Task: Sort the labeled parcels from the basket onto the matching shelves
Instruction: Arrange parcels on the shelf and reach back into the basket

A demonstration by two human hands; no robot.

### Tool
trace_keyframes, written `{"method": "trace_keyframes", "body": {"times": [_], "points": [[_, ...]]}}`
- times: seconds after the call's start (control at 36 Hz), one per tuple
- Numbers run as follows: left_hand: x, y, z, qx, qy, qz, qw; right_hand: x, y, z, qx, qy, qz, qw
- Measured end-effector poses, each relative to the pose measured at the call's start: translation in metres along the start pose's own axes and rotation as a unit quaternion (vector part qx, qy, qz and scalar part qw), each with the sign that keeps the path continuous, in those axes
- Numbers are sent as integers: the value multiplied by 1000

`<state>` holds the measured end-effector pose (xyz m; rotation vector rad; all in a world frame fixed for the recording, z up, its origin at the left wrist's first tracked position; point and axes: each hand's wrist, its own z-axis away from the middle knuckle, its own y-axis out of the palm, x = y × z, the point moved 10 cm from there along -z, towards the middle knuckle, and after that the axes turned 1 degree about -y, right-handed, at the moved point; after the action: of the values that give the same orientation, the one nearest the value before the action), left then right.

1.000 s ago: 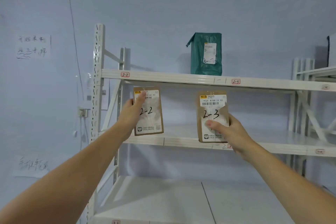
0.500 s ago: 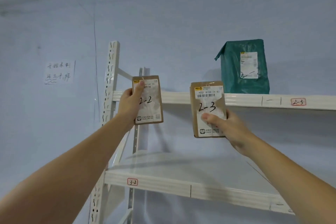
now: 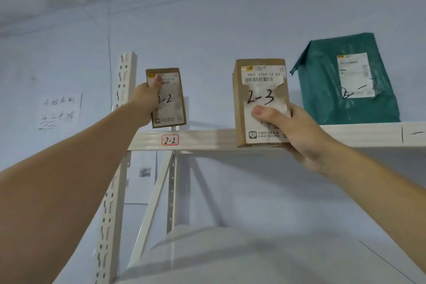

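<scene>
I take the upper shelf (image 3: 207, 139) of the white rack as my landmark, the one whose front lip carries a red-framed tag reading 2-2 (image 3: 170, 139). My left hand (image 3: 144, 105) is clamped on a small brown parcel marked 2-2 (image 3: 169, 98), thumb pressed across the top of its label and fingers wrapped behind. That parcel stands upright directly above the tag, its lower edge right at the shelf's front lip; from this low angle I cannot tell whether it rests on the shelf or hangs a little above it.

My right hand (image 3: 297, 131) grips a larger brown parcel marked 2-3 (image 3: 260, 101), thumb flat on the white label under the handwritten number, fingers behind its right side. This parcel is upright too, but it sits in front of the shelf: its bottom overlaps the front lip and reaches down to the lip's lower edge, to the right of the tag.

Further right along the same shelf a green bagged parcel (image 3: 322, 90) stands on the surface, just beside the 2-3 parcel and apart from it, with a white label on its face whose handwriting I can only partly read. At the left end of the shelf the slotted white upright (image 3: 124, 80) rises past it, close to my left wrist. Handwritten notes (image 3: 60, 110) are on the wall left of that upright.
</scene>
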<state>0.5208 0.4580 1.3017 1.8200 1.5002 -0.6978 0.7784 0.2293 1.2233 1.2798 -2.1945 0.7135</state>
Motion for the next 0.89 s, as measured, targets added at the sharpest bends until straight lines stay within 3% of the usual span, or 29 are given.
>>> {"method": "trace_keyframes", "body": {"times": [0.22,0.44,0.78,0.89], "points": [[57,23,-72,63,-37,-14,997,-14,-6,-18,-42,0,24,999],[95,27,-124,68,-67,-25,995,-26,2,-26,-40,5,36,999],[89,14,-128,58,-65,-38,995,-18,2,-28,-62,-5,55,997],[48,-1,-95,-3,13,-129,992,-2,-23,-15,-74,-9,73,995]]}}
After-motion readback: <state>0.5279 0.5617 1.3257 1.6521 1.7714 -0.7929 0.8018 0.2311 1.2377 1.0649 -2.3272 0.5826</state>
